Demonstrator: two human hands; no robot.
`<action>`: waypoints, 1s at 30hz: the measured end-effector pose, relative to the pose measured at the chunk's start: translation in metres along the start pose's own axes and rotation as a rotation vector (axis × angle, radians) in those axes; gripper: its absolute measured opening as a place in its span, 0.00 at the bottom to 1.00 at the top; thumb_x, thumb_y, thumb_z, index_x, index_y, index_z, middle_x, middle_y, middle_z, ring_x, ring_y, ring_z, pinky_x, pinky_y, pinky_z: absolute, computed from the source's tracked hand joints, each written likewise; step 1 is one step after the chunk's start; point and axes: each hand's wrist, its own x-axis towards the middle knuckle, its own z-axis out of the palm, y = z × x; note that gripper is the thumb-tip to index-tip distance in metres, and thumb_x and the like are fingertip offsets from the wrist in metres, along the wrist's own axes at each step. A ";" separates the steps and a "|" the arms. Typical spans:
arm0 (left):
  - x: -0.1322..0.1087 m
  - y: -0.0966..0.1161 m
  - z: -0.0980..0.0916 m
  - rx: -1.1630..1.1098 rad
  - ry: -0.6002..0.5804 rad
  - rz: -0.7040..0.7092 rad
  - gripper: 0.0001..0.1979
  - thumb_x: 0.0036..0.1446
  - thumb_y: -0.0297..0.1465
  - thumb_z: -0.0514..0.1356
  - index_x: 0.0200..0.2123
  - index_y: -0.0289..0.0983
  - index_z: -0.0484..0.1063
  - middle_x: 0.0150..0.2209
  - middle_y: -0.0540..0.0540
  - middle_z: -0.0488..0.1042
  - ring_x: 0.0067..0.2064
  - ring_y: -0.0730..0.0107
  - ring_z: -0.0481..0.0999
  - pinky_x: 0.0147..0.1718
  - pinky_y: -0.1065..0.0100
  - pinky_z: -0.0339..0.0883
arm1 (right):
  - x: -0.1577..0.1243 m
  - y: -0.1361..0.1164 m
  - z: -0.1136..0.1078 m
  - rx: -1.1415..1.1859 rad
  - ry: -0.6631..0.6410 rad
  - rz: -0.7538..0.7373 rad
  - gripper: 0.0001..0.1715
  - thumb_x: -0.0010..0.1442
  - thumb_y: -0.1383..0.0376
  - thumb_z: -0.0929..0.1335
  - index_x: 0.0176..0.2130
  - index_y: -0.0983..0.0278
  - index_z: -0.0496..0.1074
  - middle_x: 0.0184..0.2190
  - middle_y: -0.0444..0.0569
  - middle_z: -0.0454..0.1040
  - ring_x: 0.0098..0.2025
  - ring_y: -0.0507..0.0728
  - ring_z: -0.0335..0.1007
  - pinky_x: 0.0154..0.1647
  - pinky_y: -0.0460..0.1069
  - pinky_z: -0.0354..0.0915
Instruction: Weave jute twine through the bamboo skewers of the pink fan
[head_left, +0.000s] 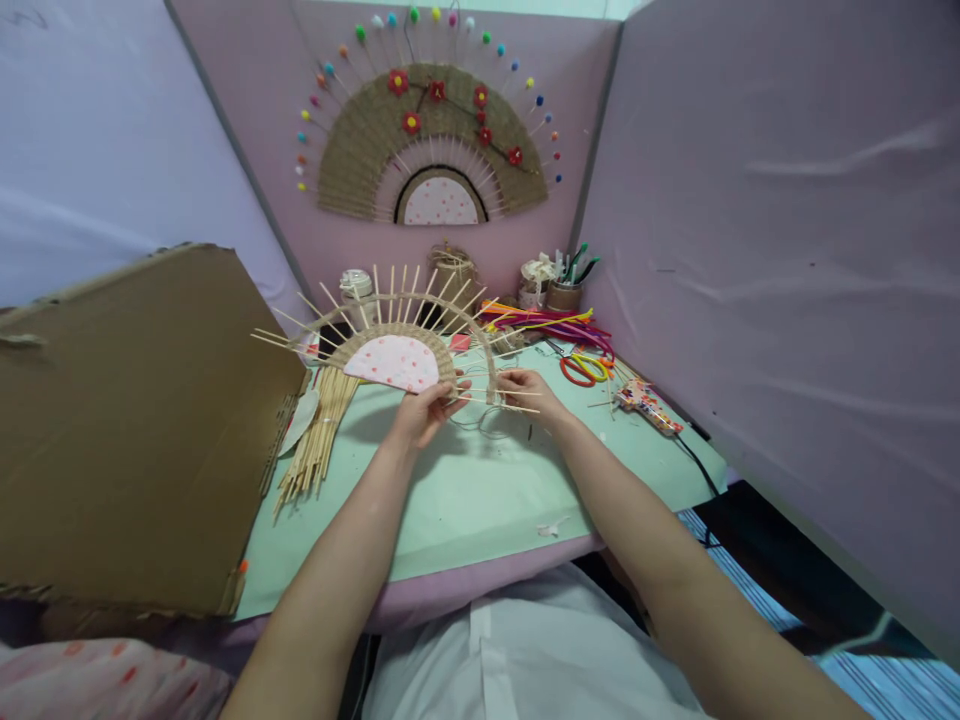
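Observation:
A half-round fan frame (394, 362) of thin wooden sticks is held up over the table. Its centre is covered in pink-dotted white cloth edged with woven twine, and a twine band (480, 340) arcs across the sticks farther out. My left hand (427, 410) grips the frame at the lower right corner of the cloth centre, thumb on top. At the band's right end, my right hand (529, 393) has its fingers pinched near the lowest sticks; what exactly they pinch is hard to see. A loose loop of twine (480, 428) hangs below, between the hands.
A bundle of wooden sticks (319, 440) lies left, beside a large cardboard sheet (135, 430). Scissors (585, 370), pipe cleaners (555, 322) and a corded glue gun (649, 405) lie right. Jars and a twine spool (452, 275) stand behind. A finished fan (360, 140) hangs on the back wall.

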 end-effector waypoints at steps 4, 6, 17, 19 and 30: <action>-0.004 -0.011 0.011 -0.063 -0.013 -0.082 0.09 0.49 0.20 0.59 0.35 0.29 0.75 0.35 0.40 0.79 0.41 0.62 0.78 0.44 0.64 0.73 | -0.001 0.002 0.017 0.147 0.025 -0.034 0.18 0.41 0.56 0.74 0.25 0.64 0.67 0.18 0.39 0.63 0.19 0.46 0.54 0.21 0.44 0.52; -0.005 -0.014 0.013 -0.099 0.012 -0.096 0.07 0.49 0.20 0.58 0.33 0.29 0.75 0.34 0.40 0.79 0.40 0.64 0.79 0.43 0.66 0.73 | 0.000 0.001 0.019 0.219 0.080 -0.031 0.18 0.42 0.56 0.74 0.25 0.63 0.66 0.17 0.38 0.62 0.18 0.46 0.53 0.19 0.44 0.51; 0.000 -0.026 0.021 -0.323 0.157 -0.211 0.08 0.48 0.16 0.54 0.28 0.31 0.71 0.30 0.42 0.78 0.34 0.71 0.78 0.36 0.74 0.74 | -0.005 -0.007 0.028 0.449 0.151 0.002 0.17 0.45 0.58 0.72 0.31 0.62 0.63 0.20 0.39 0.67 0.17 0.45 0.55 0.16 0.42 0.50; -0.002 -0.028 0.024 -0.367 0.145 -0.228 0.08 0.49 0.16 0.54 0.28 0.31 0.70 0.29 0.41 0.78 0.34 0.70 0.78 0.37 0.72 0.74 | -0.006 -0.006 0.031 0.432 0.180 -0.020 0.17 0.46 0.58 0.72 0.31 0.61 0.63 0.18 0.37 0.64 0.15 0.44 0.51 0.15 0.41 0.47; -0.019 -0.030 0.030 -0.422 -0.139 -0.423 0.17 0.54 0.27 0.51 0.47 0.32 0.66 0.42 0.36 0.76 0.48 0.57 0.76 0.42 0.62 0.72 | -0.004 -0.001 0.026 0.274 0.125 0.021 0.23 0.41 0.52 0.74 0.27 0.63 0.63 0.21 0.40 0.66 0.22 0.47 0.60 0.22 0.43 0.56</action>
